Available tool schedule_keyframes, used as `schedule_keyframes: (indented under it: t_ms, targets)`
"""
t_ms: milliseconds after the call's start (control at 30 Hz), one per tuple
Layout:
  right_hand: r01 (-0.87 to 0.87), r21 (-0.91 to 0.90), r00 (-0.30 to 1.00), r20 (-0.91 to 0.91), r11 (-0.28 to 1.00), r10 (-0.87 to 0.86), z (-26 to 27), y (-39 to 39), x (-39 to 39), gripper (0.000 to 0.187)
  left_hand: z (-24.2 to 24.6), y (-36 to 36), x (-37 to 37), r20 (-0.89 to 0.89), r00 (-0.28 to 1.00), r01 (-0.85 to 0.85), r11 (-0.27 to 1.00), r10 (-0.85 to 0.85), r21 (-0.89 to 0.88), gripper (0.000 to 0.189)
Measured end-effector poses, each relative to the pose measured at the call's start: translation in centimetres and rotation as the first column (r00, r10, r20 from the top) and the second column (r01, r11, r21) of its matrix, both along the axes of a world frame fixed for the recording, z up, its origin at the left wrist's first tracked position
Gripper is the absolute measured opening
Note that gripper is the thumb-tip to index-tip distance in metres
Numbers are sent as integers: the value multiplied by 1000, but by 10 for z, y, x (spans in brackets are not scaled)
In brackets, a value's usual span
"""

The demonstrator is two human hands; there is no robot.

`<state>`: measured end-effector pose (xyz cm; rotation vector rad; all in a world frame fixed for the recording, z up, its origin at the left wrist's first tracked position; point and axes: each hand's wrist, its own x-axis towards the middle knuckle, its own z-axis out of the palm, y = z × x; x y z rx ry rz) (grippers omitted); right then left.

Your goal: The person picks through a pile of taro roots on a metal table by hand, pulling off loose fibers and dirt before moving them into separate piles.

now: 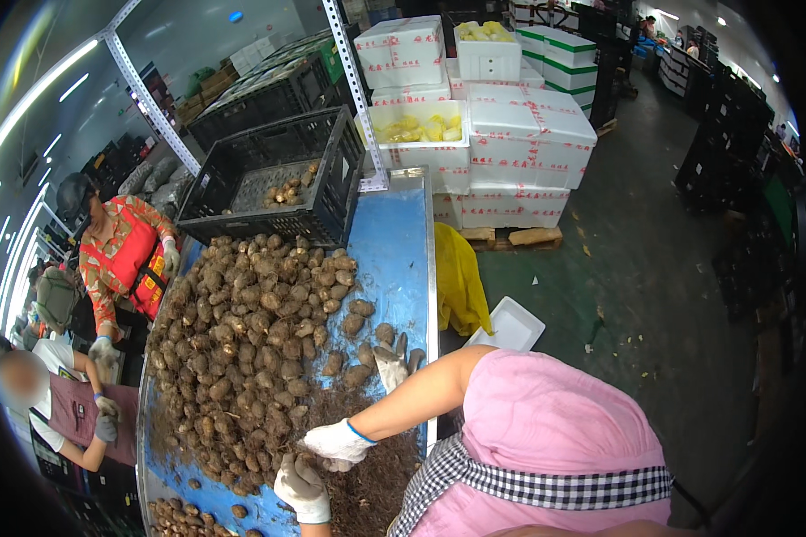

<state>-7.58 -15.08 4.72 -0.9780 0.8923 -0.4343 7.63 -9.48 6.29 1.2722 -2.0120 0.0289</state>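
My right hand (338, 444), in a white glove with a blue cuff, reaches over hairy brown taro corms (255, 322) heaped on a blue-topped table (393, 235). Just below it in the picture is my left hand (302, 489), also gloved, its fingers curled close to the right hand. Whether either hand holds a corm cannot be made out. Loose brown root fibres (376, 486) lie beside and under both hands. A white glove with grey fingers (392, 366) lies near the table's metal edge, partly behind my right forearm. Several corms lie apart from the heap near it.
A black plastic crate (339, 168) with some corms stands at the table's far end, by a perforated metal post (354, 74). More small corms (185, 520) lie at the lower left. Two co-workers (131, 258) stand across the table. White foam boxes (530, 134) are stacked beyond it.
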Motion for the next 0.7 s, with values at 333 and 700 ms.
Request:
schedule_keyframes:
  t_ms: [333,700]
  targets:
    - [-452,-796,855,-515,402,-60,51,11,-12,31,-11,9,-33,-819,141,248,781,556,573,51]
    - [-55,-215,995,-89,975,37,47,55,-19,34,-37,44,-26,-677,-109,196,684,728,703,53]
